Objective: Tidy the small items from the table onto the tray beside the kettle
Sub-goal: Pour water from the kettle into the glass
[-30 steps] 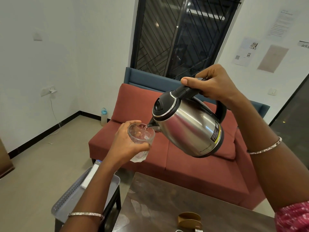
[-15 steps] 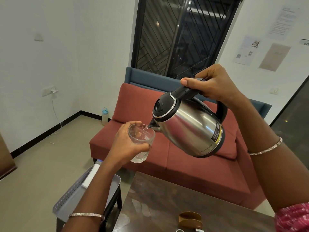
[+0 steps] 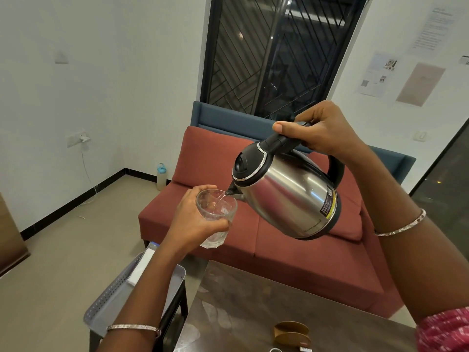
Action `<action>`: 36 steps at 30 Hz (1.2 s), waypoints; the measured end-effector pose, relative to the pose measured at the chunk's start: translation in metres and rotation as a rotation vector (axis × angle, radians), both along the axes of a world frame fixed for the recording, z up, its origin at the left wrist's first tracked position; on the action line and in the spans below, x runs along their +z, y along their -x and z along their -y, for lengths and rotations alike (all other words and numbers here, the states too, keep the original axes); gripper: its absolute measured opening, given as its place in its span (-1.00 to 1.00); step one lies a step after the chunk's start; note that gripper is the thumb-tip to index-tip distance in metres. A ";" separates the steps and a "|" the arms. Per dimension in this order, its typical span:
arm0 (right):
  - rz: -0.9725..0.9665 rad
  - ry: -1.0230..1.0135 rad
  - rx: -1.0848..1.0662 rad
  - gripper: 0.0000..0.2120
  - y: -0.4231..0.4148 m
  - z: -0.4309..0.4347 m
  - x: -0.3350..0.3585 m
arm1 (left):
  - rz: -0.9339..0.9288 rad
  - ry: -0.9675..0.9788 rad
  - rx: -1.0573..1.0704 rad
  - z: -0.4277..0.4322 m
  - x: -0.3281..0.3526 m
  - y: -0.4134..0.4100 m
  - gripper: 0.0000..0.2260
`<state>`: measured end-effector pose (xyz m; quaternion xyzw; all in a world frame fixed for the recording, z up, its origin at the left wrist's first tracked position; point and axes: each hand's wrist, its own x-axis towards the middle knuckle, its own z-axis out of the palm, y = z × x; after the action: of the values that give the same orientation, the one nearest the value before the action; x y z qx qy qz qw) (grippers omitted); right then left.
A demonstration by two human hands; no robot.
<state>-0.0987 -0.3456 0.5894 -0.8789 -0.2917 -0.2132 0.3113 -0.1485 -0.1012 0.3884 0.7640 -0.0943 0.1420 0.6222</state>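
Spill risk first. The right hand (image 3: 327, 133) has its fingers (image 3: 281, 128) wrapped round the black handle of the kettle (image 3: 286, 199), which is tipped spout-down at centre frame. A thin stream runs into the glass (image 3: 215, 217). The left hand (image 3: 193, 224) holds that glass in mid-air, fingers curled round its wall with the thumb across the front.

- Nothing is under the glass but the sofa (image 3: 291, 262) and the floor. Overfill or a wobble probably wets the cushion.
- The spout sits right at the rim, so a bump could knock the glass loose.
- Can't tell if the water is hot. If it is, the bare fingers on the glass are a weak point.

Both hands are busy, so my read is that no tidying happens until they're free.

The tray (image 3: 111, 301) is lower left: grey, perforated, on a dark stand just beside the worktop (image 3: 253, 313). The left forearm crosses over it. A flat white item (image 3: 140, 268) lies at its far end. A wooden holder (image 3: 291, 332) sits on the worktop at the bottom edge, with small bits beside it cut off by the frame.
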 end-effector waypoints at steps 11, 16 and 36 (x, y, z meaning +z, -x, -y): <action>0.002 0.001 -0.014 -0.47 0.002 -0.003 -0.003 | -0.001 -0.016 -0.007 -0.003 -0.003 0.000 -0.31; -0.003 0.000 -0.010 -0.49 0.005 -0.004 -0.002 | -0.006 -0.024 -0.006 -0.004 -0.004 0.001 -0.34; 0.026 -0.013 -0.023 -0.45 0.015 -0.001 -0.008 | -0.017 -0.033 -0.011 -0.005 -0.010 0.002 -0.33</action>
<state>-0.1140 -0.3444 0.5816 -0.8773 -0.2840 -0.2302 0.3109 -0.1500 -0.0966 0.3788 0.7748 -0.0955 0.1305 0.6112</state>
